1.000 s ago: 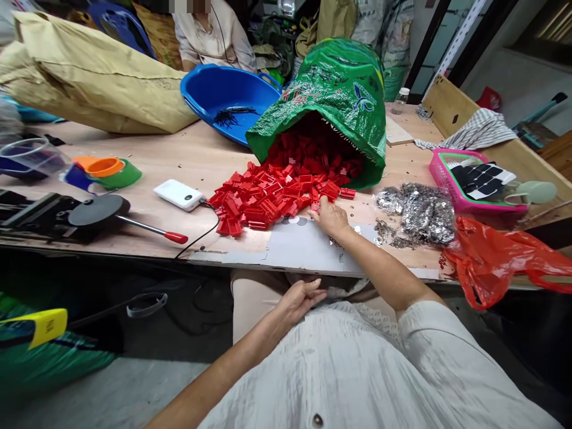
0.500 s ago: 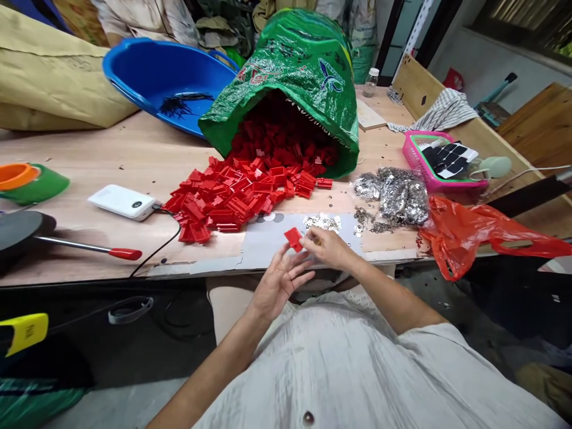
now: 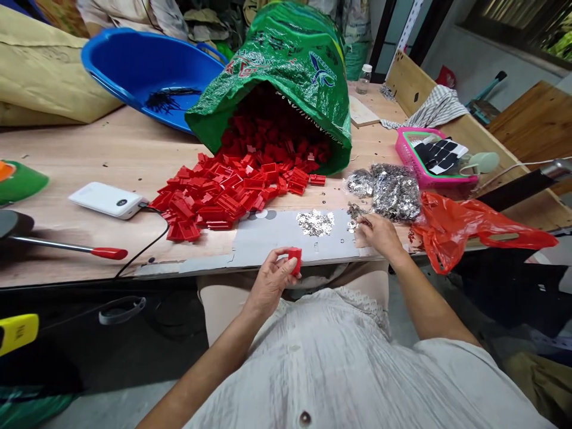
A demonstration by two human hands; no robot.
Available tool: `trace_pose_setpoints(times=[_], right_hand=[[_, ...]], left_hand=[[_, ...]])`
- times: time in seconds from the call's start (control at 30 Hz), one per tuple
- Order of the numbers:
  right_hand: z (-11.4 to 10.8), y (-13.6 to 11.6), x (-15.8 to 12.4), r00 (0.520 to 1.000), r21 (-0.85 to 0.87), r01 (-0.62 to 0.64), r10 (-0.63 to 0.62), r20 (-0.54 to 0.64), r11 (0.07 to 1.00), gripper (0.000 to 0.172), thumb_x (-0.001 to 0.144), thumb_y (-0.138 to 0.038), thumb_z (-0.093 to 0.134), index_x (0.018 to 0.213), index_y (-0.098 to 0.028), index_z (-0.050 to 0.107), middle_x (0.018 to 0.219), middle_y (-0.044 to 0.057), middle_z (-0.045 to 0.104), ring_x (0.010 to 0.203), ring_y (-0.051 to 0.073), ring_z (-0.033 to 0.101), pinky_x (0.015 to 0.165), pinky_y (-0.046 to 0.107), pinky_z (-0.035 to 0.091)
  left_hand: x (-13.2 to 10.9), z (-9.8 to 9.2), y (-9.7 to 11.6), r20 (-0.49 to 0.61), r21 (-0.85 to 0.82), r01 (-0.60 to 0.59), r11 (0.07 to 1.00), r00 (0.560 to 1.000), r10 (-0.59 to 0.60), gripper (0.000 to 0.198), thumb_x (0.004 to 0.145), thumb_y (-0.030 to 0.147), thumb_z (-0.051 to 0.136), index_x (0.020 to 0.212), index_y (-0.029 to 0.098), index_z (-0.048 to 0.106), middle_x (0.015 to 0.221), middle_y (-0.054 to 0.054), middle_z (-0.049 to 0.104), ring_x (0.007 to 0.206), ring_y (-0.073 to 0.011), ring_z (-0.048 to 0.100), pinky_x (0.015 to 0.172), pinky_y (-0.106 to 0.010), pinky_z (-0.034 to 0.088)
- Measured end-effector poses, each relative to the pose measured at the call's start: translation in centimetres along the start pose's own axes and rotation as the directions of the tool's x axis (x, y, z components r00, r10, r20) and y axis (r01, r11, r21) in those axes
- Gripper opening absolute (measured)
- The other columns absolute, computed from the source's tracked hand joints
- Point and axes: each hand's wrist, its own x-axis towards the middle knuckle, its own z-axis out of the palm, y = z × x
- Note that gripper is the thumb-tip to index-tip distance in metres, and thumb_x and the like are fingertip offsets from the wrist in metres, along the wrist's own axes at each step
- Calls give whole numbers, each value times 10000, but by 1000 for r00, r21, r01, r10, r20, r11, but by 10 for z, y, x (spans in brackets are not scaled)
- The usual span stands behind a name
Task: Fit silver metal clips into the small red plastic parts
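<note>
Held upright between the thumb and fingers of my left hand point(image 3: 271, 279) is a small red plastic part point(image 3: 294, 261), just over the table's front edge. My right hand point(image 3: 379, 235) reaches down at a small pile of dark metal pieces point(image 3: 356, 211), its fingers bent together at the pile's near side; whether a piece is between them is too small to make out. Shiny flat metal pieces point(image 3: 315, 223) lie on a grey sheet point(image 3: 268, 238) between the hands. A heap of red plastic parts point(image 3: 223, 190) spills from a green woven sack point(image 3: 286, 53).
Bags of metal pieces point(image 3: 395, 190) sit by a pink basket point(image 3: 413, 161) and a red plastic bag point(image 3: 447, 229). To the left are a white power bank point(image 3: 105, 199) with a cable, a red-tipped lever point(image 3: 109, 253) and a blue basin point(image 3: 116, 71). Another person point(image 3: 129, 15) is across the table.
My right hand has let go of the red part and moved right to the dark metal pile. My left hand, open before, now grips the part. The view has shifted slightly.
</note>
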Motion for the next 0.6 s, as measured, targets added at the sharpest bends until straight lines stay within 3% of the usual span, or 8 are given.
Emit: trace_pose_setpoints(times=[0.2,0.47,0.6], right_hand=[[8,-1,10,998,-86,38,-35,47,996,176,887,-191,565,989,-218,704,1023,55,690,957,206,604,858,304,432],[14,-3,21,993,-172,98,-84,89,980,137,894,-265,565,923,-246,697,980,40,695,884,197,608,765,289,417],[11,-2,22,993,-102,114,-110,38,988,125,855,-238,560,924,-229,664,953,41,689,841,195,607,741,288,415]], left_hand=[[-2,1,-2,47,182,-45,982,998,37,442,729,438,762,1051,158,646,699,-9,661,550,-93,557,489,-192,405],[-8,3,5,112,4,22,1000,993,-22,398,753,407,751,1036,159,624,884,-58,705,724,-170,673,652,-291,550],[-8,7,7,120,-31,20,999,993,-16,414,729,314,782,1054,173,566,891,-48,700,810,-196,695,742,-344,573]])
